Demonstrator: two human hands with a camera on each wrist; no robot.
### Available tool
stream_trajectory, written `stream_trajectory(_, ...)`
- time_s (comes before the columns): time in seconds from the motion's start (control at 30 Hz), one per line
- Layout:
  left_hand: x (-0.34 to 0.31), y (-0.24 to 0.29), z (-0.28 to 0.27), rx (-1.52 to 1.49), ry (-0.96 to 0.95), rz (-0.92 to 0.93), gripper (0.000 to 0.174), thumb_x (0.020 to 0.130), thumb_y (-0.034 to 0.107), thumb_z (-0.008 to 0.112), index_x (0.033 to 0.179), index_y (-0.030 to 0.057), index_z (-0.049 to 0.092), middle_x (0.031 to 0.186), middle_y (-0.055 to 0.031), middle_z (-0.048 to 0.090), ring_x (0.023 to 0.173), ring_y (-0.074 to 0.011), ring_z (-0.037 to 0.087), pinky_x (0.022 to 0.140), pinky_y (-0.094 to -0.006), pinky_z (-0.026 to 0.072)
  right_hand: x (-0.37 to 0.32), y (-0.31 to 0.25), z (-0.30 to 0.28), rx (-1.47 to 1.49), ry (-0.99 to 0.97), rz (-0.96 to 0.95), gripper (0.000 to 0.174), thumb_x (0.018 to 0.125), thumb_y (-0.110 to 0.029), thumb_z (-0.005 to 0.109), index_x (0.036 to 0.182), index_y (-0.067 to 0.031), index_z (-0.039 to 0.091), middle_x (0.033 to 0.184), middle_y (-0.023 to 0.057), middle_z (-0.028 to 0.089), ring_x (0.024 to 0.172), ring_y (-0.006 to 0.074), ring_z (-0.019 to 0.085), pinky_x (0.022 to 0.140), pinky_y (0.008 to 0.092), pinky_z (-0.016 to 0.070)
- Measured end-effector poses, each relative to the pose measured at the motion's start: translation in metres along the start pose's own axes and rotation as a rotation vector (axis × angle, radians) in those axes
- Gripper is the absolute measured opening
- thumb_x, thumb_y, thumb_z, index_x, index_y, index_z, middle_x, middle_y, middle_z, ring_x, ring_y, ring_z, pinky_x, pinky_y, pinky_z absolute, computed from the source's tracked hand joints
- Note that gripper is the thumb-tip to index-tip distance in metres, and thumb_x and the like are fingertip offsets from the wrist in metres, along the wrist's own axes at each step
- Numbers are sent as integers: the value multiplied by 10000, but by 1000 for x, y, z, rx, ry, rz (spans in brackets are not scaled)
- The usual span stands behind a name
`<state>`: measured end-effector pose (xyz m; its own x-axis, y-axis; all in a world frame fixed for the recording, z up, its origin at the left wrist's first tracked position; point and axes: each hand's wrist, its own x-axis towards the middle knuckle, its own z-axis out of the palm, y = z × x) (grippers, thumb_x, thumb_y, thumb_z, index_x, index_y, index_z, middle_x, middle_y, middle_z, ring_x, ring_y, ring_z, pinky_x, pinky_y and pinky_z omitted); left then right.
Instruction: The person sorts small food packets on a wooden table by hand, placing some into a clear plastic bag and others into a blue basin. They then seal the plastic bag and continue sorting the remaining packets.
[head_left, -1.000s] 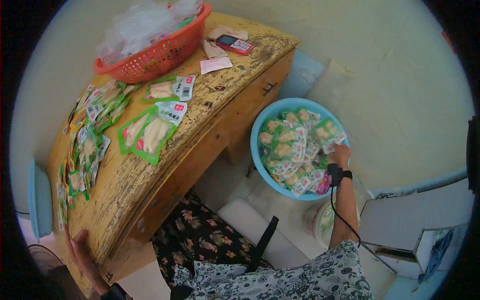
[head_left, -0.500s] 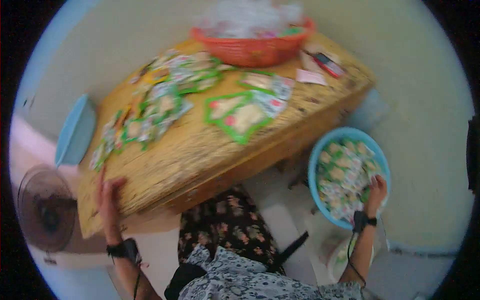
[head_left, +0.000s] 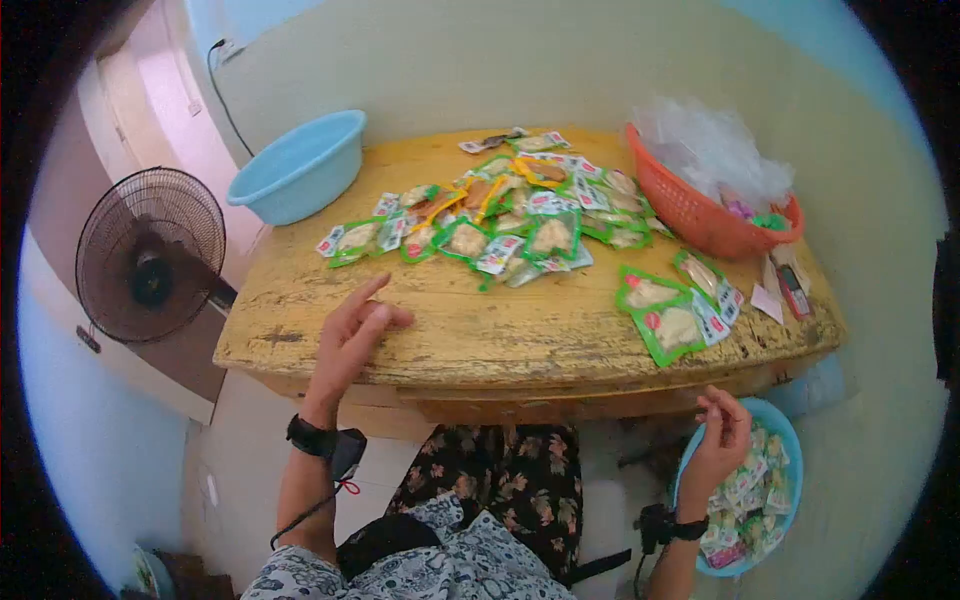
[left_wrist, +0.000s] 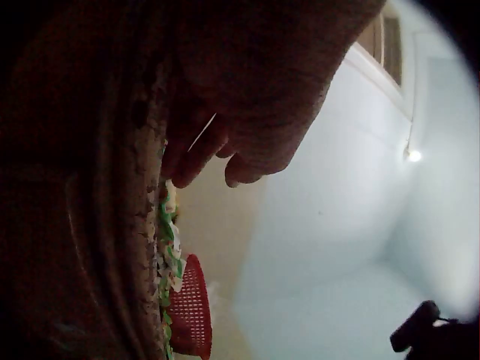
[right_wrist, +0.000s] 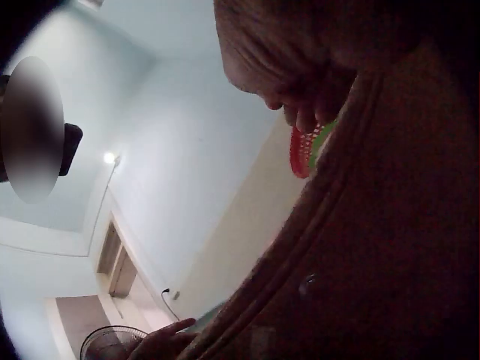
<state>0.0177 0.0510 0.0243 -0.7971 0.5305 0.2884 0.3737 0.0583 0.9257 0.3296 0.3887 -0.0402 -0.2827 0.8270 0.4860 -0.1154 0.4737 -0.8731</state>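
Note:
My left hand (head_left: 350, 335) is at the front left of the worn yellow table (head_left: 480, 345), fingers relaxed and holding nothing. Beyond it a pile of food packets (head_left: 468, 240), mostly green-edged with a few orange-edged ones, spreads across the tabletop. At the table's front right edge, my right hand (head_left: 725, 440) hangs with loosely bent fingers and nothing showing in them. A blue basin (head_left: 795, 470) full of similar packets (head_left: 752, 500) stands low beside that hand. Several separate green-edged packets (head_left: 676, 328) lie on the table's right side.
A red basket (head_left: 690, 205) with clear plastic bags (head_left: 710, 150) stands at the back right, near a red phone (head_left: 795, 292) and a pink paper slip (head_left: 767, 303). Another blue basin (head_left: 300, 170) is at the back left, and a fan (head_left: 150, 255) stands left of the table.
My right hand has come up out of the basin of packets to the table edge, with nothing showing in it. The head view has swung left, and my left hand appears farther over the tabletop.

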Motion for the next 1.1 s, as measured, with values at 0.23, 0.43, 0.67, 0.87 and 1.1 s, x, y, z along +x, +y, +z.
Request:
stream_trajectory(0.23, -1, 0, -4, 29, -20, 30, 499, 1036, 177, 582, 1494, 14, 474, 1041, -94, 749, 1011, -133, 677, 900, -287, 507, -13, -48, 87, 80, -225, -173, 146, 933, 82, 575, 1017, -6, 657, 1076, 139, 706, 961, 229, 689, 794, 308, 555)
stream_trajectory(0.43, -7, 0, -8, 13, -22, -10, 450, 1009, 174, 633, 1418, 4, 546, 1009, -72, 744, 961, -104, 665, 870, -283, 513, -21, -67, 143, -16, -334, -289, 147, 890, 81, 621, 979, -19, 681, 1010, 127, 731, 968, 260, 693, 863, 367, 548)
stream_trajectory(0.67, -4, 0, -7, -23, -49, -24, 394, 990, 127, 628, 1365, 11, 593, 1016, -74, 753, 960, -118, 670, 845, -286, 524, 30, -80, 142, -164, -343, -480, 209, 868, 96, 640, 1033, -26, 680, 1031, 142, 724, 976, 309, 697, 877, 388, 547)
stream_trajectory(0.87, -3, 6, -8, 24, -48, 31, 394, 978, 116, 628, 1355, 7, 598, 1005, -90, 757, 974, -133, 684, 860, -293, 528, 128, -77, 119, -444, -108, -669, 180, 862, 42, 644, 1022, -35, 677, 1097, 142, 705, 1092, 315, 641, 963, 431, 498)
stream_trajectory(1.1, -5, 3, -5, -6, -16, -17, 397, 973, 113, 628, 1352, -4, 597, 1014, -95, 761, 980, -147, 689, 906, -313, 524, 244, -39, 101, -775, -59, -684, 230, 861, -84, 703, 1088, -61, 676, 1166, 133, 689, 1135, 358, 592, 995, 462, 472)
